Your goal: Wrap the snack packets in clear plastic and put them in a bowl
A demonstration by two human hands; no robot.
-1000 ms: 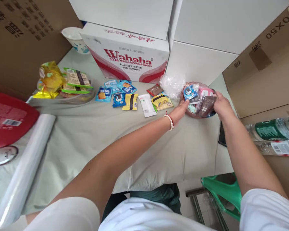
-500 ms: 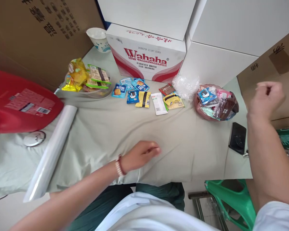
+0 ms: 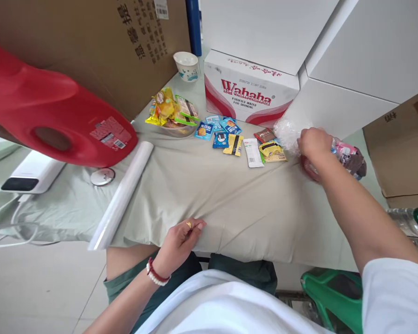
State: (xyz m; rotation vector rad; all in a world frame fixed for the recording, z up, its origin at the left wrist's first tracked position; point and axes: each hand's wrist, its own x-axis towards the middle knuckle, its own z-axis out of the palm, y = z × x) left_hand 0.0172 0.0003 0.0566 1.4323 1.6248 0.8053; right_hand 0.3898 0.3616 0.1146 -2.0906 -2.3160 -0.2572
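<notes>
My left hand point(image 3: 181, 239) is at the table's front edge, its fingers curled together, with nothing visible in them. A gold ring and a beaded bracelet are on it. My right hand point(image 3: 315, 141) reaches over the left side of a reddish bowl point(image 3: 310, 170), against the crumpled clear plastic point(image 3: 287, 134). Its fingers are curled down and mostly hidden, so I cannot see what they hold. Wrapped snacks point(image 3: 351, 160) fill the bowl. Left of the plastic lie a white packet point(image 3: 253, 153), a yellow packet point(image 3: 233, 144) and several blue packets point(image 3: 204, 130).
A Wahaha water carton point(image 3: 247, 90) and a paper cup point(image 3: 186, 67) stand at the back. A clear tub point(image 3: 181, 131) holds more snacks. At left are a red jug point(image 3: 73, 125), a plastic roll point(image 3: 121, 197), a round tin point(image 3: 102, 176) and a white device point(image 3: 35, 171). A green stool point(image 3: 320, 287) stands below.
My right hand has come left and down from the raised spot at the right to the bowl and clear plastic. My left hand has drawn back to the table's front edge. The view has shifted left.
</notes>
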